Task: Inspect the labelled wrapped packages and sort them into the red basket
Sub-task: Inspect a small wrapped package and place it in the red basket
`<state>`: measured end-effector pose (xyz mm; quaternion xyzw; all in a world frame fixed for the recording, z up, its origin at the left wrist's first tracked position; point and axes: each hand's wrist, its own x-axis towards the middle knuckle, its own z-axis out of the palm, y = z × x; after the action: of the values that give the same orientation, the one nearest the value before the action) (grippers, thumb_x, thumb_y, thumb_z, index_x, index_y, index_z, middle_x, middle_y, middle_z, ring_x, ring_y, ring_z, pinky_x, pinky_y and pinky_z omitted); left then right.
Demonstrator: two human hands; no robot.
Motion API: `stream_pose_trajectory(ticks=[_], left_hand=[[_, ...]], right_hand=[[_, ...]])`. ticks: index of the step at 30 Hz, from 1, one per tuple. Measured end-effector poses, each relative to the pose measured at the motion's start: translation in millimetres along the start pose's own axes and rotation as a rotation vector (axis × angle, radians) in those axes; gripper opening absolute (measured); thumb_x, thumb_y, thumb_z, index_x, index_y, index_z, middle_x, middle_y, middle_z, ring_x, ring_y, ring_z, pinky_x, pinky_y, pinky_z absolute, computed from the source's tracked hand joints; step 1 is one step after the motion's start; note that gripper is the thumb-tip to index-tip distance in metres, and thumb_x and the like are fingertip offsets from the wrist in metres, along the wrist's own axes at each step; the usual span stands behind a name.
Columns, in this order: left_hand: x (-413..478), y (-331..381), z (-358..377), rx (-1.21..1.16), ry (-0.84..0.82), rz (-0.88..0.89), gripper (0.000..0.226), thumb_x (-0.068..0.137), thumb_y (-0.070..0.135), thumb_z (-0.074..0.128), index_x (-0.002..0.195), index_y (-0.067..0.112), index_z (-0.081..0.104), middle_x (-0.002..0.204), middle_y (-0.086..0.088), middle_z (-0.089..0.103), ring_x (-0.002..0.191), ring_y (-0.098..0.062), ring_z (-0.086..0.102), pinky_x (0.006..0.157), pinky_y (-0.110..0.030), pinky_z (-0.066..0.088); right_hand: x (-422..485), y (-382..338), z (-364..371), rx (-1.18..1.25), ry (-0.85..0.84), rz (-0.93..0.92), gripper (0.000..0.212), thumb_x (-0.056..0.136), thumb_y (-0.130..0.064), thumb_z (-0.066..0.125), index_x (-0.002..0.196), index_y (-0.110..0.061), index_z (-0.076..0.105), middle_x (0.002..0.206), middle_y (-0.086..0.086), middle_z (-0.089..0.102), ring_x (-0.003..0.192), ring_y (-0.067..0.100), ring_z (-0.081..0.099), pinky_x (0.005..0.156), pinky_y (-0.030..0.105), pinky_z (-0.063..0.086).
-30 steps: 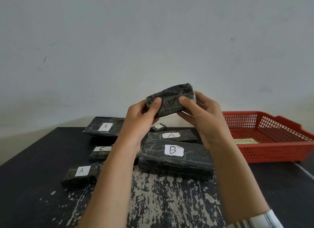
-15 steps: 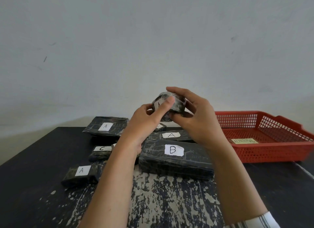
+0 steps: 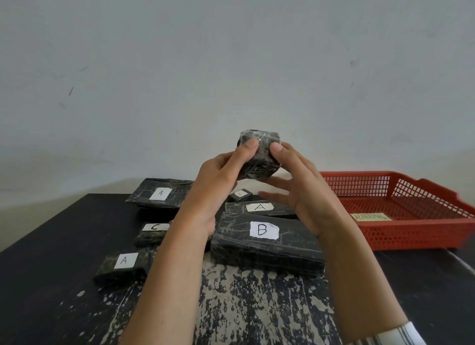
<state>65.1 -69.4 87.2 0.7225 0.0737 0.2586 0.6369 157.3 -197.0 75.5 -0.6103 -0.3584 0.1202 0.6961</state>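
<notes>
— So how does the held package (image 3: 258, 156) look?
— Dark, glossy wrap, no label showing. Left hand (image 3: 218, 175) and right hand (image 3: 298, 180) clasp it between fingertips, raised above the B package (image 3: 267, 241), left of the red basket (image 3: 401, 229)

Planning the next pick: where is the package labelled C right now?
In the head view, the C package lies left of centre on the table, just left of the left hand.

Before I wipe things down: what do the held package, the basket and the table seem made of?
Held package: dark wrapping under clear glossy film, judging by crinkles and glare.
Red basket: moulded plastic, with perforated mesh walls.
Table: probably black-painted wood; worn patches show a pale layer beneath.
</notes>
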Motion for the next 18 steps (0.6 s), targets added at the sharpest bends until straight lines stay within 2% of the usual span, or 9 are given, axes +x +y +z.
stream_pose_trajectory(ticks=[1,3,5,8,9,12,16,18], left_hand=[[-0.3,0.3,-0.5,0.010,-0.020,0.000,0.065,0.061,0.079,0.063,0.102,0.032,0.079,0.101,0.013,0.080,0.100,-0.002,0.073,0.098,-0.031,0.050],[-0.2,-0.6,-2.6,0.036,-0.057,0.000,0.063,0.064,0.084,0.065,0.098,0.033,0.080,0.103,0.011,0.080,0.107,-0.009,0.072,0.106,-0.037,0.050],[0.4,-2.4,-3.3,0.037,-0.075,-0.004,0.070,0.064,0.092,0.062,0.100,0.035,0.078,0.105,0.010,0.079,0.114,-0.012,0.069,0.112,-0.041,0.047],[2.0,-5.6,-1.5,0.048,-0.069,0.003,0.098,0.038,0.106,0.056,0.102,0.035,0.078,0.115,-0.003,0.077,0.119,-0.026,0.066,0.112,-0.047,0.047],[2.6,-6.7,-0.7,0.065,-0.068,0.011,0.103,0.038,0.106,0.055,0.106,0.032,0.077,0.120,-0.008,0.074,0.122,-0.029,0.064,0.112,-0.049,0.046],[3.1,-7.6,0.2,0.091,-0.042,0.020,0.088,0.054,0.097,0.056,0.113,0.034,0.076,0.122,-0.007,0.074,0.122,-0.023,0.064,0.113,-0.046,0.046],[6.0,-9.2,-2.8,0.087,-0.027,0.020,0.080,0.059,0.088,0.061,0.114,0.032,0.076,0.112,0.011,0.078,0.115,-0.009,0.067,0.111,-0.042,0.046],[6.1,-9.2,-3.6,0.082,-0.035,0.022,0.079,0.061,0.084,0.065,0.117,0.029,0.075,0.110,0.014,0.078,0.112,-0.002,0.068,0.112,-0.040,0.046]], right_hand=[[0.0,-0.6,0.1,0.022,0.009,-0.008,0.017,0.097,-0.050,0.065,0.111,-0.046,0.075,0.115,-0.011,0.078,0.114,0.020,0.073,0.104,0.051,0.056],[-0.3,-1.3,-0.9,0.041,0.036,-0.024,0.012,0.098,-0.040,0.066,0.104,-0.039,0.077,0.108,-0.008,0.080,0.110,0.019,0.075,0.106,0.047,0.056],[-0.7,-1.9,-2.5,0.028,0.046,-0.039,0.025,0.091,-0.043,0.070,0.113,-0.030,0.074,0.112,-0.001,0.079,0.112,0.019,0.074,0.106,0.043,0.056],[-0.2,-2.3,-2.4,-0.007,0.052,-0.044,0.043,0.082,-0.045,0.065,0.120,-0.025,0.072,0.114,0.002,0.078,0.114,0.019,0.072,0.106,0.042,0.056],[0.1,-2.2,-2.0,-0.014,0.051,-0.044,0.045,0.081,-0.045,0.065,0.120,-0.024,0.071,0.114,0.002,0.078,0.115,0.018,0.072,0.106,0.042,0.056],[1.1,-1.9,-2.3,-0.030,0.051,-0.042,0.047,0.081,-0.045,0.064,0.122,-0.024,0.071,0.116,0.001,0.077,0.116,0.017,0.071,0.106,0.042,0.055],[0.8,-1.5,-2.4,-0.025,0.038,-0.017,0.047,0.083,-0.049,0.066,0.124,-0.026,0.070,0.118,-0.002,0.077,0.117,0.016,0.071,0.107,0.042,0.055],[0.6,-1.5,-1.5,-0.008,0.054,-0.003,0.041,0.090,-0.051,0.069,0.121,-0.023,0.071,0.118,0.000,0.076,0.117,0.018,0.071,0.107,0.044,0.055]])
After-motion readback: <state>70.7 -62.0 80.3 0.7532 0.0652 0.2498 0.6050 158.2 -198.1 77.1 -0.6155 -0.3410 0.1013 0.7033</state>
